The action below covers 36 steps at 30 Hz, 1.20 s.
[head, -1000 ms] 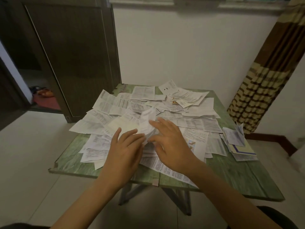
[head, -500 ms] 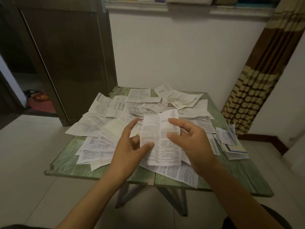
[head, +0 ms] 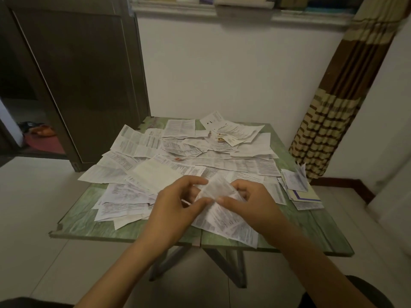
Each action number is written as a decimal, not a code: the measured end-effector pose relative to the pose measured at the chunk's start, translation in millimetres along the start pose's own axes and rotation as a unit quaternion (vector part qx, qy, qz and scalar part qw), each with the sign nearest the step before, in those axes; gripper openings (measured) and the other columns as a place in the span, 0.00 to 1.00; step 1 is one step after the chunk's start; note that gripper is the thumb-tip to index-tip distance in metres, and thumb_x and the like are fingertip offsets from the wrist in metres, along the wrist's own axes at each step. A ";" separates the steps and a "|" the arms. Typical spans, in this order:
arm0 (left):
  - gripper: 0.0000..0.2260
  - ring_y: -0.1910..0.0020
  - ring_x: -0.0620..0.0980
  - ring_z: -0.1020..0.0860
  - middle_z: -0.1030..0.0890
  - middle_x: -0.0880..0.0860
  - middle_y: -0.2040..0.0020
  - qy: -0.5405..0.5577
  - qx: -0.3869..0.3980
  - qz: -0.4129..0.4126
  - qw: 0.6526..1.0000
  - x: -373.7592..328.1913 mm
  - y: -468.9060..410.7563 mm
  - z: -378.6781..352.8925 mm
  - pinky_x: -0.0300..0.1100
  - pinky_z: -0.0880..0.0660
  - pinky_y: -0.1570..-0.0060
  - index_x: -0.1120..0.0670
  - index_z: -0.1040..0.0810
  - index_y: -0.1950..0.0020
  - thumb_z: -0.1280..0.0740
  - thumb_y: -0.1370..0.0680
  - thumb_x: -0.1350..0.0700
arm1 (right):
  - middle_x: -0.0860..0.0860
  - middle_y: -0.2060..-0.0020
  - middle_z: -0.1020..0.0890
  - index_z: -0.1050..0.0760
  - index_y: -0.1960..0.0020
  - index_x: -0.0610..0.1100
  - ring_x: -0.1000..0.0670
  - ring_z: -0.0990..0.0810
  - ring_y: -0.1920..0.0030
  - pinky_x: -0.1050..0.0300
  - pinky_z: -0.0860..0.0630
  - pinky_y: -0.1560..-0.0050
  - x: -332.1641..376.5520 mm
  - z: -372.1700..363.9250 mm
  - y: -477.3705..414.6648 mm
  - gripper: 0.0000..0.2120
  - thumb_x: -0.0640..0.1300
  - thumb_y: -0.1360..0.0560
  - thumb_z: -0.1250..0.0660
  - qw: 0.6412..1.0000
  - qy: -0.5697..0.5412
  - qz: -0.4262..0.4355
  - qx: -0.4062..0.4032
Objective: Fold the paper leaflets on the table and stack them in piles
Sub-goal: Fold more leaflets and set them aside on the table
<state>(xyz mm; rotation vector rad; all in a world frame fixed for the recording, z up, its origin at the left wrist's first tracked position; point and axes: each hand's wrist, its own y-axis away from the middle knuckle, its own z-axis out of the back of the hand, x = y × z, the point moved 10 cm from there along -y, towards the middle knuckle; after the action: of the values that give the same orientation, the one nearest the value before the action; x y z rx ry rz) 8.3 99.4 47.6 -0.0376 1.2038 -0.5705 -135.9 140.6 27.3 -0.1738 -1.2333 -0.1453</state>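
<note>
**Head view.** Far left of the frame: a dark door point(head: 84, 81) stands behind the green worktop point(head: 82, 226), whose near left corner is bare.

Left and centre: loose leaflets point(head: 138, 143) lie unfolded and overlapping across most of the surface, some overhanging the left edge. They are the stock not yet folded, presumably spread flat so that single sheets can be picked off.

Just left of centre: the left hand point(head: 171, 214) is held above the near edge. Its fingers point(head: 193, 180) are curled, with forefinger and thumb pinching the left side of the held leaflet point(head: 219, 188).

Centre: the held leaflet appears lifted off the spread and sits between the two hands. It is blurred, so its print and any crease cannot be made out.

Just right of centre: the right hand point(head: 253, 205) grips the opposite side, thumb on the near face and the other fingers curled behind. Holding both sides in the air probably lets the edges be matched before a crease is pressed. The fold looks in progress, not finished.

Right: a small pile point(head: 298, 187) of folded leaflets rests at the right edge of the worktop, just beside the loose sheets. It is likely kept there so that finished pieces do not mix with unfolded ones.

Far right: a striped curtain point(head: 333, 107) hangs against the wall.
</note>
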 end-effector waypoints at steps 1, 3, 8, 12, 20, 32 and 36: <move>0.10 0.65 0.43 0.22 0.20 0.48 0.66 -0.007 -0.004 0.009 1.000 2.4 0.9 1.1 0.40 0.22 0.61 0.45 0.22 0.53 0.28 0.28 0.60 | 0.45 0.60 0.16 0.23 0.53 0.39 0.50 0.16 0.60 0.57 0.19 0.59 -6.1 1.7 1.6 0.07 0.40 0.29 0.29 0.999 -0.041 -0.025 -0.004; 0.06 0.65 0.42 0.22 0.19 0.49 0.66 0.003 -0.028 0.029 0.999 8.9 1.0 8.0 0.38 0.23 0.62 0.48 0.21 0.58 0.28 0.28 0.60 | 0.44 0.58 0.15 0.23 0.50 0.38 0.48 0.15 0.58 0.52 0.18 0.57 -12.9 5.3 4.1 0.10 0.40 0.29 0.29 0.995 -0.085 -0.055 -0.009; 0.08 0.59 0.43 0.19 0.17 0.48 0.60 0.132 -0.030 0.116 0.984 20.2 5.7 8.7 0.36 0.22 0.58 0.52 0.19 0.55 0.31 0.29 0.49 | 0.45 0.58 0.15 0.23 0.50 0.40 0.47 0.15 0.57 0.54 0.18 0.58 -12.1 5.0 8.6 0.09 0.39 0.29 0.29 0.990 -0.128 -0.065 -0.006; 0.14 0.59 0.46 0.17 0.15 0.50 0.60 0.185 0.061 0.192 0.962 22.5 16.6 -24.0 0.36 0.20 0.58 0.56 0.19 0.53 0.34 0.28 0.47 | 0.44 0.56 0.15 0.23 0.46 0.39 0.46 0.15 0.56 0.58 0.19 0.61 -9.1 -6.4 9.4 0.12 0.37 0.29 0.30 0.979 -0.190 -0.067 0.016; 0.05 0.64 0.43 0.17 0.15 0.49 0.63 0.161 0.021 0.155 0.975 14.4 16.5 -17.5 0.32 0.22 0.66 0.52 0.20 0.57 0.32 0.25 0.62 | 0.47 0.61 0.15 0.22 0.51 0.39 0.49 0.16 0.61 0.62 0.22 0.67 -4.1 -2.3 7.7 0.07 0.42 0.24 0.36 0.989 -0.140 -0.046 -0.024; 0.07 0.67 0.42 0.18 0.16 0.48 0.67 0.181 -0.001 0.142 0.973 16.0 18.0 -8.3 0.30 0.24 0.67 0.53 0.19 0.58 0.36 0.23 0.59 | 0.46 0.62 0.15 0.24 0.55 0.36 0.48 0.15 0.61 0.59 0.20 0.65 -5.5 -8.5 6.4 0.05 0.37 0.29 0.30 0.989 -0.137 -0.042 -0.024; 0.11 0.69 0.40 0.20 0.17 0.46 0.68 0.127 -0.047 0.092 0.987 10.0 16.8 1.9 0.31 0.25 0.69 0.48 0.20 0.61 0.36 0.22 0.60 | 0.43 0.58 0.16 0.23 0.52 0.37 0.44 0.16 0.56 0.49 0.19 0.56 -11.3 -12.4 4.3 0.07 0.41 0.24 0.35 0.986 -0.156 -0.050 -0.026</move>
<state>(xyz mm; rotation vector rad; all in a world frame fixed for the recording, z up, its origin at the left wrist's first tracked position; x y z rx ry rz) 18.9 109.0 34.3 0.0688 1.4640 -0.3629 -127.2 142.4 12.4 -0.1839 -1.5514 -0.2442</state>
